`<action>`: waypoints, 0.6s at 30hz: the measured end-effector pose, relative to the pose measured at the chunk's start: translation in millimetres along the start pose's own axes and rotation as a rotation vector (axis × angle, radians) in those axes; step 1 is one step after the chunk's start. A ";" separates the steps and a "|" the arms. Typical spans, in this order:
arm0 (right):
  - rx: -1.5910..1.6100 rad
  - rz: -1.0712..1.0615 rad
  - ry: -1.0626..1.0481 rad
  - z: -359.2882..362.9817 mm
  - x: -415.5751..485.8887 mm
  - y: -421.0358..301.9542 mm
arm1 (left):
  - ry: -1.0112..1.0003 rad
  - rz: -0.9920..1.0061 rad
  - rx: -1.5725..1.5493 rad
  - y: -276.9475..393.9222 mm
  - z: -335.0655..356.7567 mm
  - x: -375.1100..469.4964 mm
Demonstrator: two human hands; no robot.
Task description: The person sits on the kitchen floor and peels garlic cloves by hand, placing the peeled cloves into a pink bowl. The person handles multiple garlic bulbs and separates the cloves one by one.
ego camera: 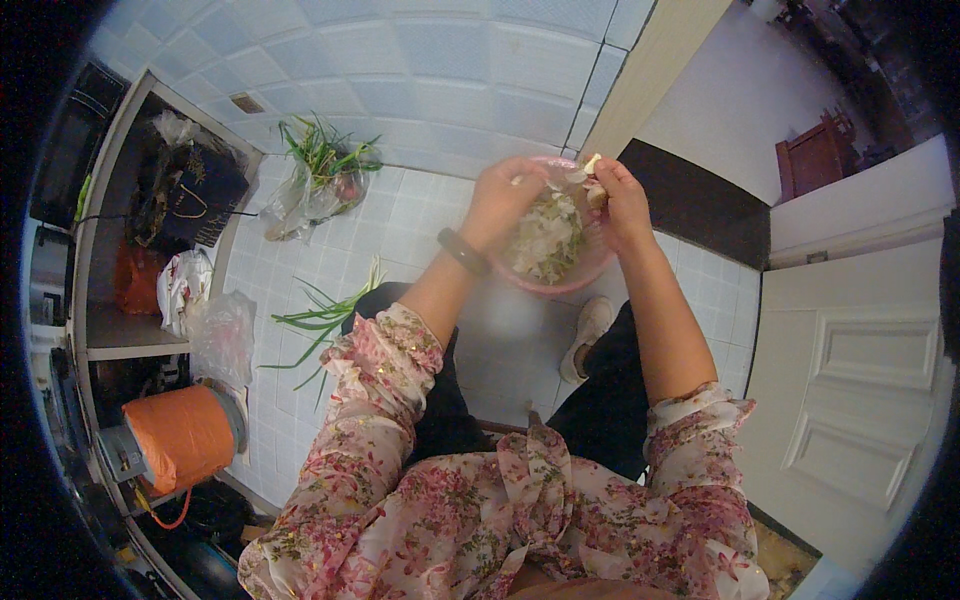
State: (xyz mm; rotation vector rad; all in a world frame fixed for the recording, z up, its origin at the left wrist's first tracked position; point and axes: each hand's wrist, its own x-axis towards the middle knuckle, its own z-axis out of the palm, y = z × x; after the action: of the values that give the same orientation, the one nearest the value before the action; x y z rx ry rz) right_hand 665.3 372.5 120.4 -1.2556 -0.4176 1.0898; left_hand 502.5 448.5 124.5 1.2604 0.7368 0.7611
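Observation:
A pink plastic basin (pixel 544 287) lies below my hands, with pale skins and green scraps (pixel 547 236) in it. My left hand (pixel 506 199) is over the basin's left side, its fingers bent around a small pale piece, perhaps a garlic clove (pixel 517 180). At the basin's upper right, my right hand (pixel 624 201) holds a whitish garlic piece (pixel 592 163) between thumb and fingertips. More garlic (pixel 596 196) shows under those fingers, against the palm. Green onions (pixel 330 311) lie on the floor to the left, beside my knee.
A clear plastic bag (pixel 300 202) of leafy greens stands on the tiled floor near the wall. An open cabinet (pixel 139 345) with bags runs along the left, by an orange-covered cylinder (pixel 180 439). A white panelled door (pixel 847 375) is at the right.

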 end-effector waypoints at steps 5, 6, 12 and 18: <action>-0.109 -0.013 0.007 -0.3 -0.4 0.5 | -0.011 0.017 0.181 -4.5 -4.0 1.2; -0.163 -0.027 0.014 2.5 -2.0 0.7 | -0.015 0.031 0.161 -5.8 -3.8 1.3; -0.429 -0.282 -0.096 13.9 -10.2 0.3 | -0.007 -0.021 0.059 -4.9 -3.3 3.0; -0.566 -0.407 -0.113 13.8 -13.9 1.1 | -0.031 -0.018 0.053 -2.9 -3.7 0.9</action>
State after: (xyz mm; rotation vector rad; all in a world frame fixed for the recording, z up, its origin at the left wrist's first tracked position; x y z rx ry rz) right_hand 647.6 368.4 127.8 -1.5116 -1.0724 0.7111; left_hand 500.2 450.8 121.0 1.3088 0.7463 0.7095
